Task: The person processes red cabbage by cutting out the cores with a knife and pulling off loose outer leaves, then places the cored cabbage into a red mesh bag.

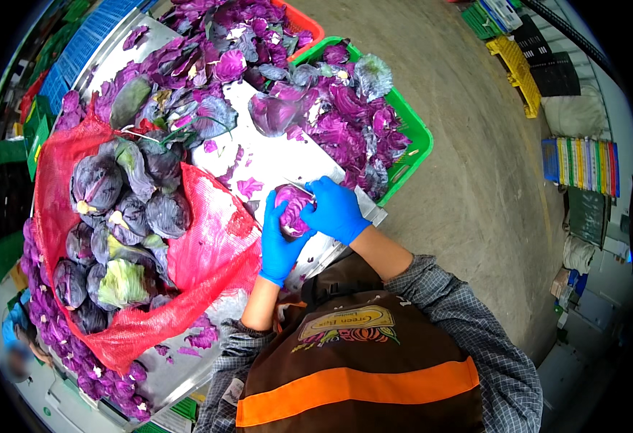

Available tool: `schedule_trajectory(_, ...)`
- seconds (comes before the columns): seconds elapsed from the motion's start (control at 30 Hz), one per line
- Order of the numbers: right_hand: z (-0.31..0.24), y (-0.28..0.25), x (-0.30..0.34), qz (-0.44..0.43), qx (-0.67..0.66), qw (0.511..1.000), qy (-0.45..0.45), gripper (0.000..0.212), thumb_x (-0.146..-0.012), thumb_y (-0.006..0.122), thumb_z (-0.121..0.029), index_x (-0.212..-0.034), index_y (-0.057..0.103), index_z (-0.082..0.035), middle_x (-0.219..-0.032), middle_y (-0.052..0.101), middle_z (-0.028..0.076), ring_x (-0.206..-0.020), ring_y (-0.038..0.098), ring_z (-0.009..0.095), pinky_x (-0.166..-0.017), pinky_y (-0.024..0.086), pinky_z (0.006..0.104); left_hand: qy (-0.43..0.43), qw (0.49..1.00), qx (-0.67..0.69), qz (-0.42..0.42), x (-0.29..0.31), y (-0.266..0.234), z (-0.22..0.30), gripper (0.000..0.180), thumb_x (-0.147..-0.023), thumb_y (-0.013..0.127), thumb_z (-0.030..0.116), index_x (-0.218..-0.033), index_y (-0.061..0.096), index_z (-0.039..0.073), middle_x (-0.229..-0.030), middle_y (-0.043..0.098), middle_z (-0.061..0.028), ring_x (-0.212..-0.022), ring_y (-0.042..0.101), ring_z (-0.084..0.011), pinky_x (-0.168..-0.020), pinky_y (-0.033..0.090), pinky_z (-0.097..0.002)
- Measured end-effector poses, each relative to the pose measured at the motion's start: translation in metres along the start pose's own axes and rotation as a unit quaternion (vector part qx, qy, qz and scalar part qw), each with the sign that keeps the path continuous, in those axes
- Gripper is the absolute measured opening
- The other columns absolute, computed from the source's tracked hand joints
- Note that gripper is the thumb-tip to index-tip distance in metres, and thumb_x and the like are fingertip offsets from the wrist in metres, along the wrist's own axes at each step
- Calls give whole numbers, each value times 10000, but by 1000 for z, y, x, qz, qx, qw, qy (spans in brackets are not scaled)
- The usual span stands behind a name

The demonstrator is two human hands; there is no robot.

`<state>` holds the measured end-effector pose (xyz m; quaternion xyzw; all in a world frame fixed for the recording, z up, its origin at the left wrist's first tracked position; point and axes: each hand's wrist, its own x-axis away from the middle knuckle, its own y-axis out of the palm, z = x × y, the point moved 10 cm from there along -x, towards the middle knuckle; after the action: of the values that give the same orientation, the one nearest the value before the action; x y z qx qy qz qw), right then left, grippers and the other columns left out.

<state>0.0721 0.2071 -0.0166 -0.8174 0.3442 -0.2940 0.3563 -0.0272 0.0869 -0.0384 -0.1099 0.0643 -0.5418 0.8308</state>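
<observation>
A peeled red cabbage (pixel 294 210) with a glossy purple surface is held in front of my apron. My left hand (pixel 280 244), in a blue glove, is wrapped round its left and lower side. Against its right side, my right hand (pixel 338 211), also blue-gloved, is closed with a knife (pixel 300 188); only its thin blade shows along the cabbage's top, and the handle is hidden in the fingers. To the left, a red mesh sack (pixel 211 238) lies spread open round several unpeeled red cabbages (pixel 97 182). One pale green cabbage (pixel 123 282) sits among them.
Loose purple leaves (pixel 208 65) are heaped on the metal table (pixel 255 155). A green crate (pixel 419 144) full of leaves stands beyond my hands, with a red crate (pixel 309 27) behind it. Peeled cabbages (pixel 89 368) line the left edge. Stacked crates (pixel 583 166) stand far right.
</observation>
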Motion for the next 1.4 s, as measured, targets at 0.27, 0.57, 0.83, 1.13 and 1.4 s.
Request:
schedule_trajectory(0.27,51,-1,-11,61,-43,997,32,257,-842,650,-218,-1003,697,-24,-912,687,229,-869,689,419,-738,562,480,27,999,-20,-3,5,2,3,826,-685,931,125,-1368,467,102,-1614,302,-251,-1474,345,-409,-1185,345,-482)
schedule_trajectory(0.57,66,24,9,94,-299,949,27,372,-862,787,-275,-1040,644,19,-897,689,207,-831,694,329,-732,529,416,-122,991,-20,56,8,-23,-15,1080,-631,978,234,-1499,360,58,-1555,384,-199,-1394,441,-322,-1164,381,-437)
schedule_trajectory(0.83,100,-50,-3,193,24,980,50,521,-844,814,-314,-1245,645,-26,-990,702,161,-910,689,274,-839,544,396,-100,979,170,53,10,-36,-21,1097,-601,985,182,-1502,369,70,-1473,447,-125,-1338,480,-269,-1144,412,-420)
schedule_trajectory(1.13,-27,-45,7,-95,-204,970,-88,505,-799,867,-368,-1149,724,-34,-989,731,109,-891,705,209,-825,549,335,54,998,-13,23,1,-42,54,1084,-599,976,191,-1497,381,77,-1528,392,-169,-1414,409,-339,-1192,340,-457)
schedule_trajectory(1.4,-31,-27,9,-108,-59,984,-128,277,-800,721,-362,-835,714,-87,-819,697,153,-750,696,341,-670,553,425,74,992,-93,-37,1,-38,63,964,-614,962,228,-1436,475,101,-1503,419,-205,-1375,448,-403,-1157,384,-492)
